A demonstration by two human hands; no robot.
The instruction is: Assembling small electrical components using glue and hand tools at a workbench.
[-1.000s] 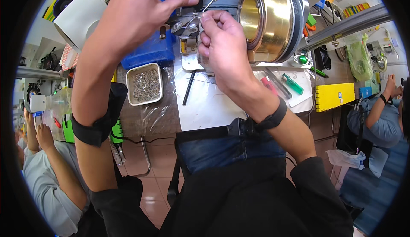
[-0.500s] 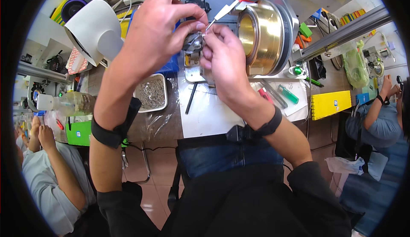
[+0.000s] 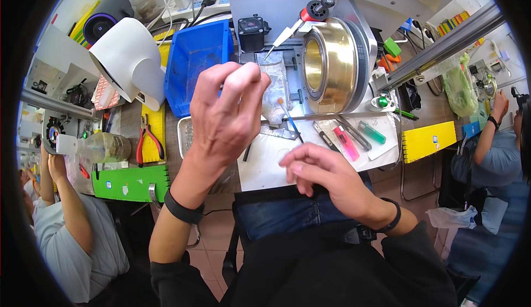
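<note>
My left hand (image 3: pixel 229 116) hovers over the front of the metal work plate (image 3: pixel 276 88), its fingers curled in. Whatever those fingers may hold is hidden behind the knuckles. Lower right, my right hand (image 3: pixel 334 182) hangs over the front edge of the white paper (image 3: pixel 257 168), fingers loosely bent and apart, with nothing seen in them. Between the hands lies a thin blue-handled brush (image 3: pixel 291 121) with an orange tip. Above the plate a white pointed arm (image 3: pixel 287 30) reaches from a red and black knob toward it. A large brass-coloured ring (image 3: pixel 332 66) stands to its right.
Left of the plate is a blue bin (image 3: pixel 180 69), beside a white rounded device (image 3: pixel 130 58). Red-handled pliers (image 3: pixel 148 141) lie farther left. A pink marker (image 3: pixel 346 144) and a green one (image 3: pixel 371 133) rest at right. Co-workers sit at both sides.
Both hands have drawn back from the plate under the pointed arm and moved apart. The left came nearer; the right dropped toward my lap. The blue bin and pliers show now.
</note>
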